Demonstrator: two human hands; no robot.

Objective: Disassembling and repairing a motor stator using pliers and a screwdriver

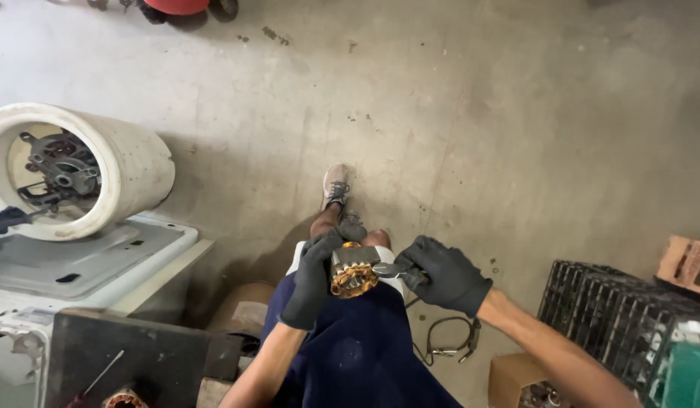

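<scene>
Two gloved hands work over the person's lap. Left hand (314, 278) is wrapped around the side of a motor stator (354, 270), fingers closed on the steel core w/ copper windings showing at the near end. Right hand (443, 273) is closed on a pair of pliers (389, 269), tip touching the stator's right side.

Risks, as I judge them:
- Stator is propped on the knees, held by one hand only. A hard pull w/ the pliers could twist it out of the grip and drop it to the concrete floor (478, 113) beyond the hands, near the shoe (336, 185).
- Pliers tip sits right by the windings; a slip could nick the copper or jab the left glove.
- Loose cable w/ clips (447, 344) lies below the right hand, could snag a foot.

Left of the hands: white washer tub (131, 162) on a grey panel. Right: black crate (607, 310), approx. well apart.
</scene>
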